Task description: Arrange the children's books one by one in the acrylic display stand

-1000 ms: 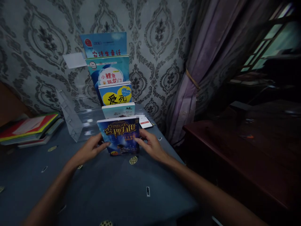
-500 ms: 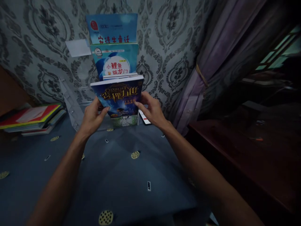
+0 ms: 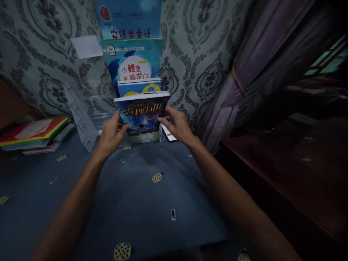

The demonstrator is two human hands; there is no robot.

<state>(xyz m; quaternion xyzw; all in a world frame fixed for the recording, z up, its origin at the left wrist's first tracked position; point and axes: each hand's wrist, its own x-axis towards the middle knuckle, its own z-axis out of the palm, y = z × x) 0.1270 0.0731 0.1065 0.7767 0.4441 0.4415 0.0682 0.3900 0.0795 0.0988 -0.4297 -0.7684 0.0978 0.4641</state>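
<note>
Between my two hands is a dark blue book [image 3: 143, 114] with gold lettering, upright with its cover facing me. My left hand [image 3: 111, 134] grips its left edge, thumb on the cover. On the right edge, my right hand [image 3: 176, 125] holds it the same way. Behind it, books rise in steps in a clear acrylic stand [image 3: 80, 119]: a blue and yellow one [image 3: 130, 88], a teal picture book [image 3: 111, 59] and a tall blue book [image 3: 127, 21] at the back. Low in front shows a green book [image 3: 144, 138], mostly covered by the held one.
A pile of books and folders [image 3: 38, 132] lies at the left. A phone [image 3: 169, 133] rests beside the stand, partly behind my right hand. The blue pineapple-print tablecloth [image 3: 141, 203] covers the table. A purple curtain [image 3: 217, 108] and dark red furniture [image 3: 261, 170] are at the right.
Both hands have brought the dark blue book slightly right and lower against the stand. More of the blue and yellow book behind it now shows. The view has shifted slightly.
</note>
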